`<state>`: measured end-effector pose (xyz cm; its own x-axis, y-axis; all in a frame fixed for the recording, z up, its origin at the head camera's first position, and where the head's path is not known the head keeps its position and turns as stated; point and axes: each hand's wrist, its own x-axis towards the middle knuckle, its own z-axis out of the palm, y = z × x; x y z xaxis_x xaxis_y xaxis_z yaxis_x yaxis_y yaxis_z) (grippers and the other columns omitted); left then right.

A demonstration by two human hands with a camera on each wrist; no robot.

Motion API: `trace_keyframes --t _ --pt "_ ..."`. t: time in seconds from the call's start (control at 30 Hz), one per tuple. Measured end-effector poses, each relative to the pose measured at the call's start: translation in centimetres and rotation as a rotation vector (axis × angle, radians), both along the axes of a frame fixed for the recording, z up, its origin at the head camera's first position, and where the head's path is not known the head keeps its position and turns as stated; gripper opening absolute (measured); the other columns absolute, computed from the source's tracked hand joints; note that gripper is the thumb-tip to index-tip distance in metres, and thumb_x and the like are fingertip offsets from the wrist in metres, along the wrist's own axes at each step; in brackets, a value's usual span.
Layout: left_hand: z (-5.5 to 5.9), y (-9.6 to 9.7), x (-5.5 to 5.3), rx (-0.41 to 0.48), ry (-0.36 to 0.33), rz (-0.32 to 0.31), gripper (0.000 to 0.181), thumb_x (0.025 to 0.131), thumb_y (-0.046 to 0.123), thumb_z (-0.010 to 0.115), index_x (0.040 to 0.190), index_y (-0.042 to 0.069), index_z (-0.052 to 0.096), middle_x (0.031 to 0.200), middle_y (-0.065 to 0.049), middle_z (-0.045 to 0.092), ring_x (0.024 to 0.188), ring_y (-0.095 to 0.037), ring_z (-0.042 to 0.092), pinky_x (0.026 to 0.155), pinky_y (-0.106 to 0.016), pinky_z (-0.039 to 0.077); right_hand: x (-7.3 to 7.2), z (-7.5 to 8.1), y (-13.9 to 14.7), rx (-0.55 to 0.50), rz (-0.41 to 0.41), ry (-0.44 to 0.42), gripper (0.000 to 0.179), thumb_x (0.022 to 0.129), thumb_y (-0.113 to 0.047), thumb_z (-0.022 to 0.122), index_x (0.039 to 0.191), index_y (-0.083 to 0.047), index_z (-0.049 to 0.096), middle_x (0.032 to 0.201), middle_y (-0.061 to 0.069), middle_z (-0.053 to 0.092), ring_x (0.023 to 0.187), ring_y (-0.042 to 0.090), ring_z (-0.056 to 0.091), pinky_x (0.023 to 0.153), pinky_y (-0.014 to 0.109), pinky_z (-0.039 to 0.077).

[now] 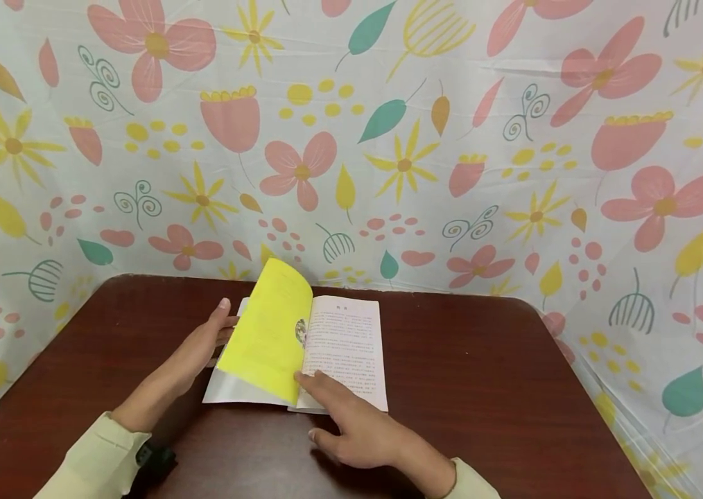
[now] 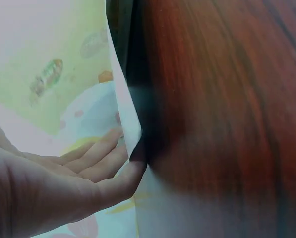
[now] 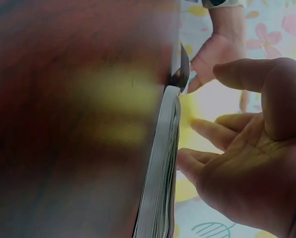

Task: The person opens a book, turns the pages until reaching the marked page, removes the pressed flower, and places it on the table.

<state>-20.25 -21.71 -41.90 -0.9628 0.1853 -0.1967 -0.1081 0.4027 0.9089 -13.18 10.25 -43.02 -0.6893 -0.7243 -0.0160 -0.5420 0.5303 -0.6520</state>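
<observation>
An open book lies on the table, its printed right page [image 1: 348, 346] flat. A bright yellow page [image 1: 267, 333] stands raised from the spine, leaning left over a pale left side [image 1: 236, 390]. My left hand [image 1: 197, 346] is at the book's left edge, thumb up and the other fingers partly hidden by the yellow page. In the left wrist view that hand [image 2: 68, 186] touches the corner of a white edge [image 2: 130, 124] with one finger. My right hand [image 1: 360, 430] rests its extended fingertips near the spine, by the yellow page's lower corner; the thumb stands apart.
The dark brown wooden table [image 1: 482, 374] reaches back to a white flowered cloth [image 1: 351, 173] that hangs behind and at both sides. A small black device [image 1: 154, 457] sits at my left wrist, by the light sleeve [image 1: 98, 457].
</observation>
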Motion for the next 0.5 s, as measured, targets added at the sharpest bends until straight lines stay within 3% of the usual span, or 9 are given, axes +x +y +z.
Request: trace_keyframes --t 0.1,0.17,0.23,0.3,0.4,0.5 --pt "-0.6 0.3 -0.2 -0.089 0.058 -0.011 0.091 0.105 0.070 0.047 0.162 0.001 0.032 0.132 -0.022 0.062 0.106 -0.029 0.071 0.092 -0.043 0.055 -0.1 0.0 0.1 0.025 0.023 0.012 0.074 0.106 -0.020 0.065 0.170 -0.019 0.027 0.173 -0.001 0.030 0.162 0.030 0.023 0.126 0.048 0.029" --pt "-1.0 0.6 -0.3 -0.152 0.134 -0.045 0.090 0.102 0.056 0.067 0.162 0.000 0.029 0.121 -0.019 0.062 0.085 -0.019 0.071 0.083 -0.035 0.057 -0.3 0.1 0.2 0.043 0.030 0.044 0.073 0.105 -0.019 0.066 0.169 -0.016 0.030 0.171 0.002 0.034 0.160 0.028 0.027 0.125 0.047 0.031" --pt "-1.3 0.9 -0.1 -0.209 0.219 -0.089 0.104 0.095 0.041 0.081 0.166 -0.002 0.018 0.130 -0.023 0.056 0.085 -0.019 0.070 0.080 -0.035 0.058 -0.5 0.1 0.3 0.061 0.024 0.091 0.070 0.104 -0.018 0.067 0.166 -0.013 0.035 0.168 0.004 0.039 0.158 0.025 0.033 0.124 0.044 0.033" --pt "-1.4 1.0 0.2 -0.267 0.287 -0.121 0.114 0.090 0.033 0.088 0.167 -0.003 0.013 0.141 -0.029 0.047 0.095 -0.023 0.067 0.084 -0.036 0.056 -0.9 0.2 0.6 0.080 0.012 0.150 0.067 0.102 -0.017 0.069 0.163 -0.008 0.042 0.165 0.006 0.045 0.154 0.022 0.040 0.123 0.041 0.035" --pt "-1.4 1.2 0.6 -0.365 0.318 -0.127 0.122 0.087 0.032 0.091 0.168 -0.004 0.006 0.156 -0.034 0.026 0.113 -0.033 0.058 0.090 -0.040 0.053 -1.5 0.2 1.2 0.114 -0.013 0.221 0.063 0.100 -0.017 0.074 0.157 -0.007 0.050 0.161 0.006 0.050 0.150 0.020 0.045 0.121 0.039 0.038" --pt "-1.4 1.2 0.9 -0.425 0.325 -0.143 0.114 0.088 0.032 0.090 0.169 0.001 0.016 0.163 -0.033 0.013 0.125 -0.041 0.054 0.092 -0.043 0.053 -2.0 0.1 1.9 0.157 -0.037 0.282 0.060 0.097 -0.020 0.079 0.152 -0.008 0.057 0.159 0.005 0.052 0.149 0.020 0.047 0.119 0.039 0.041"
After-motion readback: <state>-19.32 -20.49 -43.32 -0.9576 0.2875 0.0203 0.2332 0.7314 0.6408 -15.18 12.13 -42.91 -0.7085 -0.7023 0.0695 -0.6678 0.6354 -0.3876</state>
